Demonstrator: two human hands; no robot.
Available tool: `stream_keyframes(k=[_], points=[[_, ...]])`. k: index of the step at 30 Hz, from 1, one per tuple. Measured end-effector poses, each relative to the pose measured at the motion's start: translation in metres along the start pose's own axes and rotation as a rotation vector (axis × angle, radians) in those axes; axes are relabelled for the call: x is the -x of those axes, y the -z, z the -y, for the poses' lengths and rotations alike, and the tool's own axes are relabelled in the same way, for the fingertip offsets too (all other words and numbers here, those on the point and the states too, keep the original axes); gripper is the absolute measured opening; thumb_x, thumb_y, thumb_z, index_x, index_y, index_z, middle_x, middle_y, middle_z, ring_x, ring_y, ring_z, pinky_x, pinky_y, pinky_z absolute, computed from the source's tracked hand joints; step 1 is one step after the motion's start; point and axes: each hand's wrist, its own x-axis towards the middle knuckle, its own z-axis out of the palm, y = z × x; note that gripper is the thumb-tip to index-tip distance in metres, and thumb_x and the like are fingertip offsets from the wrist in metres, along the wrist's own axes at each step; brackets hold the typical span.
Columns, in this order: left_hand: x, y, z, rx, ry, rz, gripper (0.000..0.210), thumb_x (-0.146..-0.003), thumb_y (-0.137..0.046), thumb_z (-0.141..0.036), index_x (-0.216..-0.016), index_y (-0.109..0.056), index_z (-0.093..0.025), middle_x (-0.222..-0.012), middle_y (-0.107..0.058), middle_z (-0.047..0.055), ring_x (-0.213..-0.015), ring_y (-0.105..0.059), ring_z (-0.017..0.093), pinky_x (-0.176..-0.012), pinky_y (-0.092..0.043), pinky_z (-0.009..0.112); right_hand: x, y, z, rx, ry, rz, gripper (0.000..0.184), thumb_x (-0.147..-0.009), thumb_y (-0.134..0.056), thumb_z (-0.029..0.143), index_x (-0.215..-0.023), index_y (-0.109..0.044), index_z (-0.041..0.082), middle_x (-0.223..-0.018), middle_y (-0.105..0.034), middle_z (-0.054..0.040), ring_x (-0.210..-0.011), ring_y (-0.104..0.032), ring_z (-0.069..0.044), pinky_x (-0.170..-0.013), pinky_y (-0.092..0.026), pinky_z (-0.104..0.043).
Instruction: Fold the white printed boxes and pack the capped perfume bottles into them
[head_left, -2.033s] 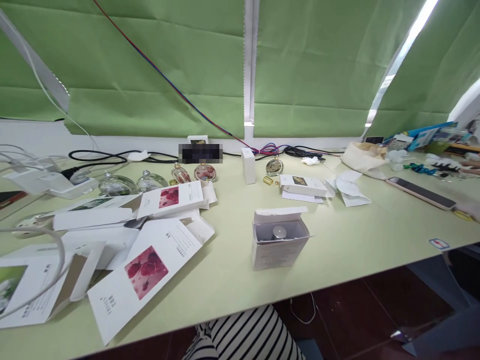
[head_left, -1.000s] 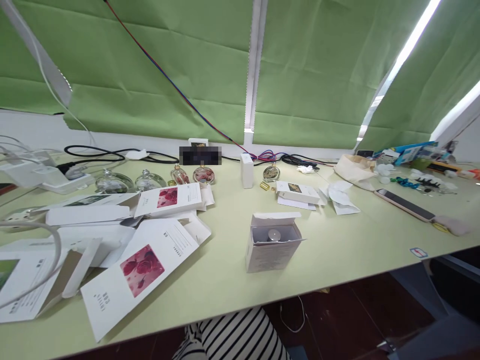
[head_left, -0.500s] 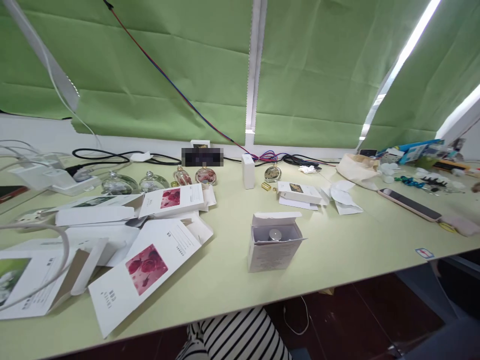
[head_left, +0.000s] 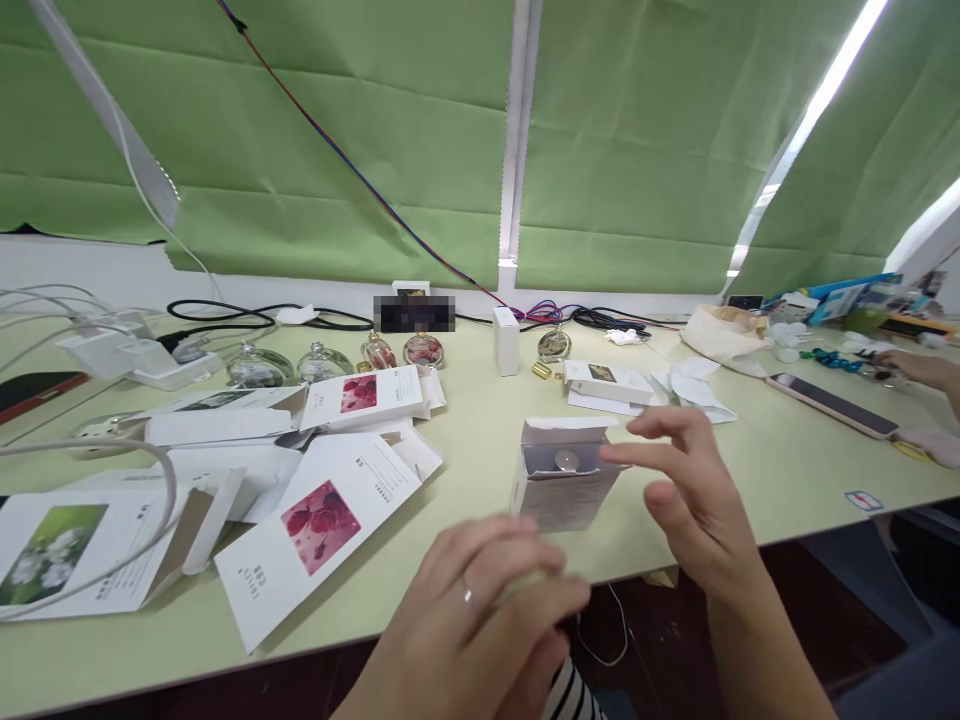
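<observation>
A white carton (head_left: pixel 566 497) stands upright near the table's front edge with its top flap raised. Inside it, the round silvery top of a bottle (head_left: pixel 567 461) shows; the rest of that item is hidden. My right hand (head_left: pixel 686 490) is at the carton's right side, fingers spread, its index fingertip by the right upper edge; whether it touches I cannot tell. In front of the carton and lower left is my left hand (head_left: pixel 491 610), with a ring on one finger. Its fingers are loosely bent with nothing visible in them.
Several opened cartons, one a rose-print box (head_left: pixel 321 525), cover the left side. Perfume bottles (head_left: pixel 424 350) stand behind them. A small white box (head_left: pixel 506 342), a gold cap (head_left: pixel 541 370) and a phone (head_left: pixel 831 405) lie farther back and right. Another person's hand (head_left: pixel 919 370) is at far right.
Both my hands have come into view around the open carton. Another person's hand has appeared at the far right. The view has shifted slightly.
</observation>
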Motion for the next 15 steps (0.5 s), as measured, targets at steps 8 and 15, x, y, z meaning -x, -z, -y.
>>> stream_keyframes(k=[8,15], points=[[-0.071,-0.015,0.039,0.066,0.365,0.185,0.024,-0.089,-0.049,-0.023,-0.113,-0.046,-0.025,-0.123,-0.048,0.008,-0.103,-0.057,0.023,-0.083,-0.052,0.04,-0.029,-0.021,-0.029,-0.068,-0.157,0.309,0.018,-0.088,-0.051,0.041,-0.091,-0.053,0.023,-0.104,-0.055,-0.0073,-0.093,-0.055,-0.02,-0.066,-0.047,-0.029],[-0.097,-0.014,0.077,0.007,0.428,0.072,0.026,-0.081,-0.051,-0.006,-0.103,-0.05,-0.02,-0.108,-0.049,0.007,-0.091,-0.058,0.019,-0.08,-0.049,0.035,-0.072,-0.063,-0.073,-0.093,0.118,0.159,0.026,-0.081,-0.06,0.04,-0.074,-0.042,0.022,-0.068,-0.049,0.0012,-0.06,-0.046,-0.014,-0.053,-0.037,-0.025]])
